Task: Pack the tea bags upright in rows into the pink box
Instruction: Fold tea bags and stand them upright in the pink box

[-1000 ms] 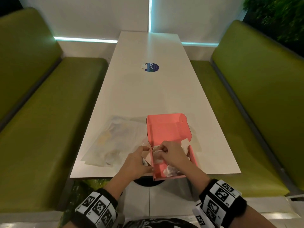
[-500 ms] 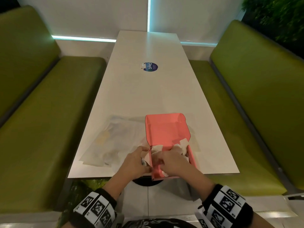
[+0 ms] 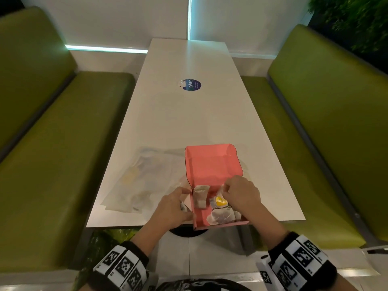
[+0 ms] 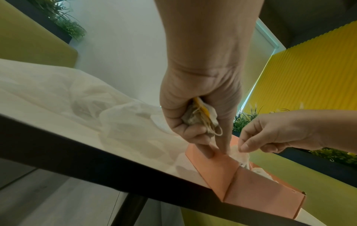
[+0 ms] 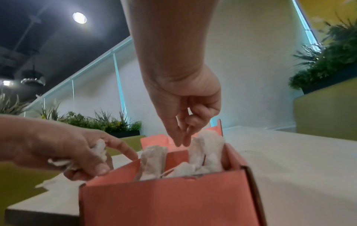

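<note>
A person's two hands work at a pink box standing open at the near edge of a white table, low and just right of centre in the head view, its lid folded back toward the far end. The left hand sits against the box's left wall, its fingers curled round a crumpled bunch of tea bags with strings and a yellow tag showing in the left wrist view, while its index finger stretches out to touch the top of that wall. The right hand hovers over the box's far right corner, thumb and fingertips drawn narrowly together; in the left wrist view they appear to pinch the top of a pale tea bag, though the right wrist view shows the fingertips just beside the bags, and the grip cannot be told for certain. Inside the box, one tea bag stands upright against the left wall, others lean at the right side, and several lie loose on the floor with a yellow tag among them. A clear plastic bag lies flat on the table to the left of the box. A round blue sticker marks the tabletop higher in the frame, and green benches flank both sides.
</note>
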